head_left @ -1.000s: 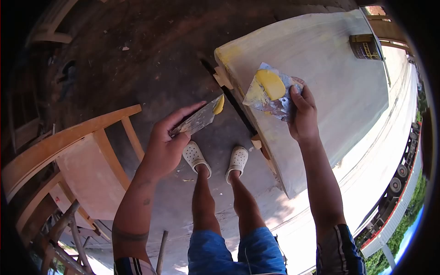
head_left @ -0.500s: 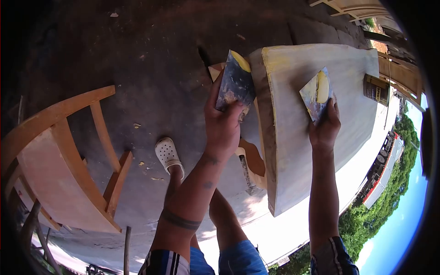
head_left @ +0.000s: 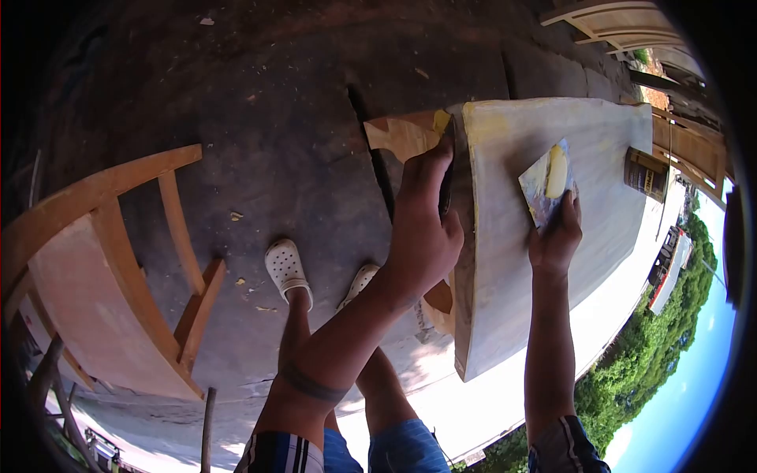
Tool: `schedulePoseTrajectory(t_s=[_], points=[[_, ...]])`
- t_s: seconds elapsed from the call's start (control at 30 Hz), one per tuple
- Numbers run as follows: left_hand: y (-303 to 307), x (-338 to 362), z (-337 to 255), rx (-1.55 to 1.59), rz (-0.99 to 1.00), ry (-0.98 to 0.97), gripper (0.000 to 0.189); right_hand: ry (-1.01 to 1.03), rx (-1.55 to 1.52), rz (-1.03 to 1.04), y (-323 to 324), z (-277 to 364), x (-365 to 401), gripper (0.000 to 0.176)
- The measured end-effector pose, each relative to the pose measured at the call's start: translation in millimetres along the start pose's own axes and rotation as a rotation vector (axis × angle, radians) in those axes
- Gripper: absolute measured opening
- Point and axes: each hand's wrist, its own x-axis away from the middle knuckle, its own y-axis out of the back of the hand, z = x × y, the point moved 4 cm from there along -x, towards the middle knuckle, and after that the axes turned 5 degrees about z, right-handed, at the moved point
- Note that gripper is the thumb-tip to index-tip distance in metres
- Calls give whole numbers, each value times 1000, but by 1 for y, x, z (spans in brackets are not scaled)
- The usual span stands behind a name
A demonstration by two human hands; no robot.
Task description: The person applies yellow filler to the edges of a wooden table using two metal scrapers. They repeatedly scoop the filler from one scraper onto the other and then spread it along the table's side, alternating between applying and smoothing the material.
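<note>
Here's the left hand, closed around a scraper seen nearly edge-on, thumb side turned toward the right. A dab of yellow paste sits at the scraper's far end, right by the left edge of a big pale board; whether the blade touches that edge, I can't tell. Over to the right hand, and it's gripping a flat metal plate by its near corner, fingers pinched narrow. The plate is tilted above the board, carrying a thick yellow lump on its face, with smears around it.

The board spreads beneath the right hand, greyish white, with yellow streaks toward its far left corner. And there's the can, over at the board's right side, dark with a printed label on its wall; its mouth is out of sight, so what's inside can't be told. Under the board's left edge, cut wood pokes out.

Down below, two white clogs stand on the dark floor, pale scraps scattered about. Off to the left, a wooden frame holds a pale panel. Far right, more wooden frames; beyond the bright ground, a truck beside green trees.
</note>
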Motion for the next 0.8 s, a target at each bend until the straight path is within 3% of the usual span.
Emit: schedulePoseTrajectory(t_s=[0.13, 0.23, 0.3, 0.4, 0.5, 0.8], points=[[18, 22, 6, 108, 265, -148, 53, 0, 16, -21, 0, 0, 3, 39], [45, 18, 32, 310, 182, 146, 56, -8, 31, -38, -1, 3, 0, 39], [58, -3, 56, 600, 122, 498, 56, -13, 36, -50, -2, 1, 2, 39], [57, -30, 72, 934, 286, 653, 57, -8, 48, -66, -2, 3, 4, 40], [56, -47, 70, 989, 351, 697, 57, -17, 48, -56, -1, 3, 2, 40], [71, -63, 32, 754, 438, 730, 59, -32, 50, -93, 8, 3, 3, 44]])
